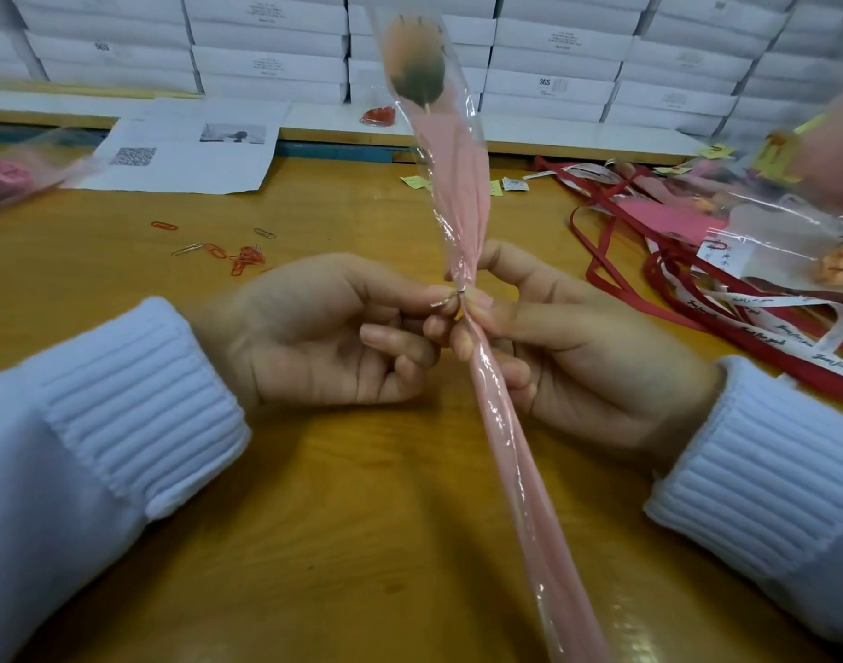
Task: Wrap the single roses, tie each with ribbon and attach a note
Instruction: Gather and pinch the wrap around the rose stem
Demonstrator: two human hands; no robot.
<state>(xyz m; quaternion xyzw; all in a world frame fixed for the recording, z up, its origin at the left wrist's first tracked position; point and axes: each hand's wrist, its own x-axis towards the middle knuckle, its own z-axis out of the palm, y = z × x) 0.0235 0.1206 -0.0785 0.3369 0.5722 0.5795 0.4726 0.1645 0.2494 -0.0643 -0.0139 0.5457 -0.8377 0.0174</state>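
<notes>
The wrapped rose (457, 198) stood nearly upright between the two hands, above the middle of the surface (338, 495). Its bloom (412, 64) was at the far end inside clear film and pink paper, and its tail ran toward the near edge. The left hand (323, 337) had its fingers curled, with thumb and forefinger pinching a small silvery metal piece (445, 299) right where the wrap was gathered; whether that was a paper clip or a wire tie could not be told. The right hand (591, 356) was curled round the gathered wrap just below that piece, holding it tight. Judging from this, the wrapping of this rose was done and its neck was being fastened. No ribbon or note showed on it, so tying and noting appeared to be left. Red and white ribbons (697, 299) lay heaped to the right, small yellow notes (414, 181) at the far middle, and loose paper clips (237, 258) to the left. Other wrapped roses (792, 227) lay at the far right, one apparently with a note, which suggested part of the batch was finished.
</notes>
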